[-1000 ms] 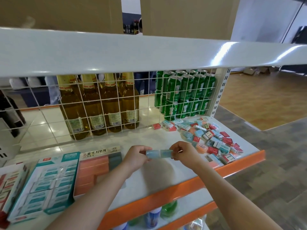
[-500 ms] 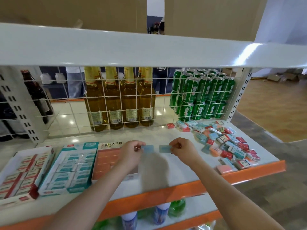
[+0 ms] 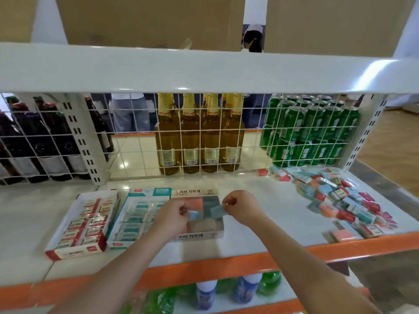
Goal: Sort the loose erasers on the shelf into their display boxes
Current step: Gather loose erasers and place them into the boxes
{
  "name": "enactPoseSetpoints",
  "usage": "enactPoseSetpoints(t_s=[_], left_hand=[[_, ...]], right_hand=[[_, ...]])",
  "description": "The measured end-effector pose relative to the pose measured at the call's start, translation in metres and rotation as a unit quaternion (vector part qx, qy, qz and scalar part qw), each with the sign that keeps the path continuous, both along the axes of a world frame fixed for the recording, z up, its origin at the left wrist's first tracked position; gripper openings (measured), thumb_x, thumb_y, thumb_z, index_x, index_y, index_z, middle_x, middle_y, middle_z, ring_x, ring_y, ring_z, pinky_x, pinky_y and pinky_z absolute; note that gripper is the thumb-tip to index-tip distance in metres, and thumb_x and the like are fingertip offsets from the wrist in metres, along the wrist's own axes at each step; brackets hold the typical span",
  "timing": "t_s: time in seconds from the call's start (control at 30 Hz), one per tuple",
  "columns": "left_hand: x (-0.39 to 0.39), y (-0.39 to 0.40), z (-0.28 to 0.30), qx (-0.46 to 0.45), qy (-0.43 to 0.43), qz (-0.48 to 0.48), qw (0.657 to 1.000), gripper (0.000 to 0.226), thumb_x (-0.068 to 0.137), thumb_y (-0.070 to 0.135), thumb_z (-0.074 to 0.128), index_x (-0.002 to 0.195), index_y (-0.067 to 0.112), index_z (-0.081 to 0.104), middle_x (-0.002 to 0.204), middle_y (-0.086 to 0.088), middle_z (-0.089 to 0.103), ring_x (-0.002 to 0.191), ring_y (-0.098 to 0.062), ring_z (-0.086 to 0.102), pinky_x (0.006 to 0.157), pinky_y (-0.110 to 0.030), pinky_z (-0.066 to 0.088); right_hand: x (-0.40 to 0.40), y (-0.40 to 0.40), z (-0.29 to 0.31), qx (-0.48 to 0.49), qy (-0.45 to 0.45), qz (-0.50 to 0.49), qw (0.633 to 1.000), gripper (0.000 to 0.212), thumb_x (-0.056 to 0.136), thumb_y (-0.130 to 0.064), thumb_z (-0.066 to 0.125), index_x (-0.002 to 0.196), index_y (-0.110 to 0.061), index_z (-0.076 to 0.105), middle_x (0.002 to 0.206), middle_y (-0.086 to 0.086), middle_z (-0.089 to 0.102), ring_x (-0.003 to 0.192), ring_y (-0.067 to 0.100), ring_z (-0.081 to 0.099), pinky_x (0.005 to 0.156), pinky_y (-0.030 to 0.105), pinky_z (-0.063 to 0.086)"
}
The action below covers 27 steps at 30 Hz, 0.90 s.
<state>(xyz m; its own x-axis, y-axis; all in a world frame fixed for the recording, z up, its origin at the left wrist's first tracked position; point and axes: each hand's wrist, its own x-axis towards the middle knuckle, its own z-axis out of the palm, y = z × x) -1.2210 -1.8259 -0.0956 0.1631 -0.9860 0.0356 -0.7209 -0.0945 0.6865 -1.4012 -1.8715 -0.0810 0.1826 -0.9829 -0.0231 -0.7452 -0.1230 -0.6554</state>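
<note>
hovering over the middle display box, the one with orange and grey erasers, both hands pinch one pale blue eraser each. the left hand holds its left eraser just left of the right eraser, which the right hand tilts long-axis across the box. the loose pile lies well right of the box.

We see a white upper shelf under cardboard boxes. Right, wood floor meets grey floor.
</note>
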Motion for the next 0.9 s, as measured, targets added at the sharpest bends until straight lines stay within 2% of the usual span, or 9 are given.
enactPoseSetpoints(t_s=[0.13,0.2,0.3,0.4,0.57,0.7,0.83,0.9], left_hand=[[0.006,0.004,-0.002,0.013,-0.052,-0.023,0.998,0.024,0.090,0.005,0.053,0.107,0.014,0.067,0.115,0.002,0.063,0.101,-0.013,0.057,0.082,-0.017,0.039],[0.004,0.004,-0.003,0.019,-0.071,-0.023,0.997,0.024,0.092,0.011,0.052,0.111,0.016,0.065,0.112,0.005,0.060,0.099,-0.013,0.056,0.079,-0.017,0.039],[0.001,0.000,-0.004,0.021,-0.092,-0.021,0.995,0.026,0.091,0.012,0.052,0.113,0.016,0.064,0.118,0.001,0.062,0.103,-0.014,0.057,0.080,-0.017,0.038],[0.000,-0.003,-0.003,0.024,-0.096,-0.018,0.995,0.026,0.090,0.013,0.054,0.114,0.017,0.064,0.117,0.001,0.063,0.102,-0.014,0.058,0.082,-0.020,0.042],[0.000,-0.005,-0.006,0.024,-0.109,-0.016,0.994,0.016,0.090,0.015,0.056,0.103,0.018,0.065,0.106,0.001,0.065,0.085,-0.009,0.053,0.074,-0.020,0.042],[0.001,-0.007,-0.003,0.023,-0.123,-0.022,0.992,0.011,0.089,0.017,0.058,0.097,0.017,0.066,0.100,0.002,0.065,0.087,-0.012,0.057,0.075,-0.021,0.044],[0.003,-0.008,-0.001,0.038,-0.161,-0.076,0.983,0.009,0.088,0.019,0.059,0.088,0.017,0.068,0.090,0.003,0.066,0.079,-0.011,0.059,0.069,-0.020,0.042],[0.005,-0.009,0.001,0.067,-0.177,-0.121,0.974,0.010,0.087,0.016,0.061,0.091,0.015,0.069,0.092,0.002,0.067,0.081,-0.012,0.061,0.070,-0.022,0.047]], right_hand=[[0.016,0.003,0.000,0.003,0.063,0.003,0.998,0.020,0.088,-0.007,0.055,0.104,-0.010,0.067,0.108,0.005,0.063,0.097,0.018,0.058,0.077,0.022,0.047],[0.021,0.004,0.000,0.003,0.077,0.004,0.997,0.020,0.088,-0.006,0.054,0.104,-0.010,0.066,0.109,0.006,0.063,0.100,0.020,0.058,0.081,0.024,0.047],[0.027,0.004,0.000,0.016,0.092,0.003,0.996,0.020,0.086,-0.008,0.059,0.104,-0.010,0.065,0.108,0.007,0.062,0.100,0.021,0.059,0.085,0.028,0.050],[0.033,0.005,-0.004,0.009,0.101,-0.005,0.995,0.019,0.087,-0.010,0.055,0.105,-0.011,0.064,0.108,0.006,0.063,0.099,0.021,0.059,0.085,0.028,0.050],[0.036,0.003,-0.010,0.007,0.135,-0.010,0.991,0.022,0.089,-0.011,0.052,0.108,-0.011,0.063,0.109,0.007,0.061,0.098,0.022,0.059,0.084,0.028,0.049],[0.031,0.001,-0.011,0.006,0.164,0.002,0.986,0.024,0.088,-0.014,0.056,0.111,-0.009,0.061,0.112,0.006,0.057,0.099,0.022,0.057,0.084,0.027,0.048],[0.027,-0.002,-0.009,0.015,0.175,0.031,0.984,0.032,0.084,-0.018,0.063,0.115,-0.009,0.058,0.112,0.005,0.055,0.094,0.019,0.054,0.080,0.024,0.045],[0.026,-0.003,-0.006,0.019,0.195,0.060,0.979,0.035,0.084,-0.019,0.064,0.117,-0.010,0.057,0.111,0.004,0.054,0.088,0.015,0.048,0.077,0.023,0.042]])
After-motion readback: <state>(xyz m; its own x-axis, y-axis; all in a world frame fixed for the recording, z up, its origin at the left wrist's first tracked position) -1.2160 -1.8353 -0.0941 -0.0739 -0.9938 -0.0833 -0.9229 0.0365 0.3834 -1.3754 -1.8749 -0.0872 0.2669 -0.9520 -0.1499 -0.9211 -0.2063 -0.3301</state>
